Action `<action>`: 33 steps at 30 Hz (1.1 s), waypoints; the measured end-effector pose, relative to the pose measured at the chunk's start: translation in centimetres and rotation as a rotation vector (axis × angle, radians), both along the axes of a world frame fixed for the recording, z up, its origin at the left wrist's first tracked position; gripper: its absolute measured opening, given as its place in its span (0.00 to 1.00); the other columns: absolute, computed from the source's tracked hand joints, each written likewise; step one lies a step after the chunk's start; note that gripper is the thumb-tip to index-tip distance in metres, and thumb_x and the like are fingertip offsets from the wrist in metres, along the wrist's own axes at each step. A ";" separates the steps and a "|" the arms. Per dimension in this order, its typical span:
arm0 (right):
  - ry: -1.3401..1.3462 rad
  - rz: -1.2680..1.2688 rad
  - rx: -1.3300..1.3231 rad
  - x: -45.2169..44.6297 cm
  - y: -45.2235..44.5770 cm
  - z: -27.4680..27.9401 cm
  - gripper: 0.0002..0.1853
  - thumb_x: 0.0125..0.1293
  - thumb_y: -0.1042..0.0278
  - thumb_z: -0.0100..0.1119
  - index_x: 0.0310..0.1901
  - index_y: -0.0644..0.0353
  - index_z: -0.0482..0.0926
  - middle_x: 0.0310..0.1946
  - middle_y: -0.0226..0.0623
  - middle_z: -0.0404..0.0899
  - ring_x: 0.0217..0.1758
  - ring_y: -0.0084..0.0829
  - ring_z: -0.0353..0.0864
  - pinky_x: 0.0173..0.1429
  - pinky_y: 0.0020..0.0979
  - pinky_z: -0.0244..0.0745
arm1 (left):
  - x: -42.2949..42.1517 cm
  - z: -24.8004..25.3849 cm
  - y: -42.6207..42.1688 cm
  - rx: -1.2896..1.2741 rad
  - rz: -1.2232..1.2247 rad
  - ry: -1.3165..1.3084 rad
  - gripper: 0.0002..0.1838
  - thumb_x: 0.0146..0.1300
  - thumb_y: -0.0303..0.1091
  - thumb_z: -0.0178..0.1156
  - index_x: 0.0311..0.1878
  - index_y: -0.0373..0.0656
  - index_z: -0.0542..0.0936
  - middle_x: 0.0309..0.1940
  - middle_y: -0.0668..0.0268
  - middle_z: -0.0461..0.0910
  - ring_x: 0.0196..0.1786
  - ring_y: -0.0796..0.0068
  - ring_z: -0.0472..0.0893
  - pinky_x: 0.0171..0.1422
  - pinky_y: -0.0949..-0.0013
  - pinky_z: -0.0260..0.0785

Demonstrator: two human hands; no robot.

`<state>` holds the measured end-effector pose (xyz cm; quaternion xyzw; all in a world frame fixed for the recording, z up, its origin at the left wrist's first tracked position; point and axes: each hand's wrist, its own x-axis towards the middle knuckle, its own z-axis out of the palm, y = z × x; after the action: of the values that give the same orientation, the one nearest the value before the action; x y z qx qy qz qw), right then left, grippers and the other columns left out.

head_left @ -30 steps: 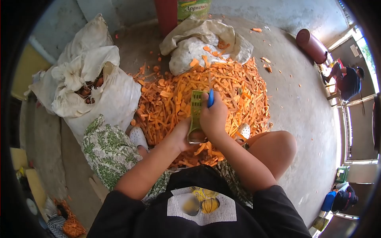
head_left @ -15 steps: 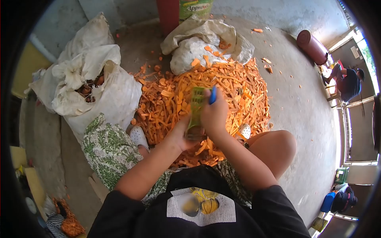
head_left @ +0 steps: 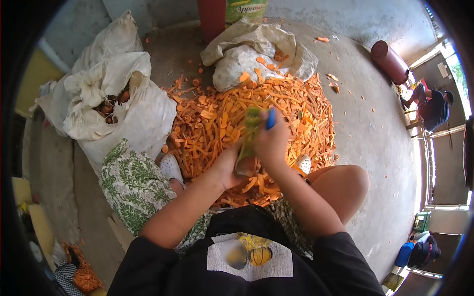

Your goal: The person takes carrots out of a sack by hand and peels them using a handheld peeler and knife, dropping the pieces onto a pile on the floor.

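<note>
Over the pile of orange root-vegetable strips and slices (head_left: 296,123), both hands work close together. My left hand (head_left: 227,167) is closed around the lower part of a long green slotted tool (head_left: 252,130), grater-like in shape and smeared by motion. A brownish piece (head_left: 247,167) shows at its lower end; I cannot make out its kind. My right hand (head_left: 273,143) is closed against the tool's right side, gripping a blue-handled thing (head_left: 270,119) whose other end is hidden.
White sacks stand at the left; one open sack (head_left: 143,113) shows brownish roots. Another sack (head_left: 237,69) lies behind the pile. A dark red cylinder (head_left: 387,61) lies on the floor to the right. A person (head_left: 434,111) sits far right. White clogs (head_left: 171,167) flank the pile.
Both hands and the green tool have shifted slightly right. The tool is tilted more to the right. The blue handle has moved right with my right hand.
</note>
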<state>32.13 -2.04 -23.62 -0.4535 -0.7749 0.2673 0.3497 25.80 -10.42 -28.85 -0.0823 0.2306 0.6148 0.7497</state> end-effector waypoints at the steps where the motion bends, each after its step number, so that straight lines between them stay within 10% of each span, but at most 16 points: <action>1: -0.035 0.052 -0.059 0.2 -0.9 0.1 0.08 0.58 0.66 0.52 0.36 0.60 0.70 0.21 0.53 0.73 0.28 0.54 0.74 0.30 0.48 0.65 | 0.6 2.0 -0.1 -0.094 0.027 0.153 0.17 0.65 0.49 0.41 0.40 0.46 0.72 0.25 0.69 0.74 0.25 0.75 0.75 0.28 0.66 0.71; 11: 0.133 -0.221 -0.141 1.0 7.2 -0.2 0.15 0.63 0.61 0.48 0.26 0.64 0.67 0.15 0.42 0.69 0.17 0.39 0.65 0.25 0.37 0.61 | -0.1 2.5 -0.4 -0.031 -0.050 0.150 0.24 0.65 0.53 0.38 0.44 0.40 0.70 0.31 0.62 0.75 0.32 0.67 0.76 0.31 0.66 0.72; 18: 0.164 0.048 -0.218 -0.2 -0.5 0.5 0.12 0.63 0.63 0.47 0.29 0.63 0.68 0.16 0.47 0.70 0.19 0.45 0.70 0.26 0.41 0.63 | -0.3 -0.1 0.0 -0.081 0.137 -0.175 0.17 0.64 0.47 0.42 0.39 0.42 0.71 0.29 0.63 0.76 0.28 0.68 0.77 0.25 0.65 0.71; 25: 0.039 -0.129 0.014 0.4 5.9 -0.6 0.09 0.63 0.66 0.46 0.32 0.64 0.70 0.20 0.49 0.74 0.23 0.47 0.75 0.28 0.43 0.65 | 0.5 1.6 -1.1 0.033 -0.189 0.244 0.20 0.66 0.49 0.38 0.41 0.42 0.71 0.27 0.62 0.75 0.29 0.69 0.76 0.28 0.66 0.70; 33: -0.012 0.040 -0.006 -0.2 -0.8 -0.1 0.10 0.61 0.63 0.50 0.34 0.63 0.70 0.20 0.51 0.72 0.25 0.53 0.73 0.28 0.43 0.65 | 0.1 1.8 0.2 -0.032 0.045 0.088 0.18 0.65 0.49 0.40 0.42 0.44 0.71 0.28 0.67 0.75 0.30 0.73 0.76 0.27 0.69 0.69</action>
<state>31.93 -2.84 -23.68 -0.4405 -0.7853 0.2736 0.3382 25.88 -10.21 -27.09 -0.0723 0.2714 0.6308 0.7233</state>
